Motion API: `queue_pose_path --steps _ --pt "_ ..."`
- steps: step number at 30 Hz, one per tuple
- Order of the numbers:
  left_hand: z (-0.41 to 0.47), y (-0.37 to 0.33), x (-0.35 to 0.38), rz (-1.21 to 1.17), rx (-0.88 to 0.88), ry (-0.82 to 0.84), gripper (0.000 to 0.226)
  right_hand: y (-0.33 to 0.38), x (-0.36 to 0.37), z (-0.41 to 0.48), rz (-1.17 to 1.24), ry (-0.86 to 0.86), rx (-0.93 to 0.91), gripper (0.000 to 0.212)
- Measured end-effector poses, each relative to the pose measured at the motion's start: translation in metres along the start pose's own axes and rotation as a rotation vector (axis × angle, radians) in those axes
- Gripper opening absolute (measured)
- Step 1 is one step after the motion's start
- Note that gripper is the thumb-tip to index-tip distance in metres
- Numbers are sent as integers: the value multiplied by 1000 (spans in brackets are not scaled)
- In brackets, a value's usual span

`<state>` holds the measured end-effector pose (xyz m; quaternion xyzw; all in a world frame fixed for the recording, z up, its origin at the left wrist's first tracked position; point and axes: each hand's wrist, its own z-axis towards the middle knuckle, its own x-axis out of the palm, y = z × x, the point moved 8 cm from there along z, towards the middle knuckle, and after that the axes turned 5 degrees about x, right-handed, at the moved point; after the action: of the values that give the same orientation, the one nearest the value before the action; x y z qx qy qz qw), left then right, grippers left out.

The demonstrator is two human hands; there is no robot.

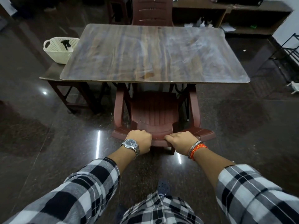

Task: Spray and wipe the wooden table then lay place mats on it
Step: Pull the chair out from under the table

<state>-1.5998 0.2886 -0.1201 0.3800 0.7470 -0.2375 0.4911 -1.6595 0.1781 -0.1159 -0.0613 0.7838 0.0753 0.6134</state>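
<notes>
The wooden table point(153, 54) stands ahead, its top bare and streaked with pale smears, mostly on the right half. A maroon plastic chair point(155, 110) is tucked under its near edge. My left hand point(140, 141) and my right hand point(181, 140) both grip the top of the chair's backrest, fingers curled over it. No spray bottle, cloth or place mats are in view.
A cream basket point(59, 49) with a dark item inside sits on a low side table point(53, 73) at the left. A second maroon chair point(152, 12) stands at the far side. Shelving point(242, 18) lines the back right; a metal rack point(291, 52) is at the right edge. Glossy dark floor surrounds everything.
</notes>
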Motion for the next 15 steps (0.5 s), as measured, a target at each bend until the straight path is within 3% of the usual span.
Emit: queue_pose_path --steps 15 --pt "54 29 -27 44 -11 0 31 -44 -13 53 -29 -65 -22 24"
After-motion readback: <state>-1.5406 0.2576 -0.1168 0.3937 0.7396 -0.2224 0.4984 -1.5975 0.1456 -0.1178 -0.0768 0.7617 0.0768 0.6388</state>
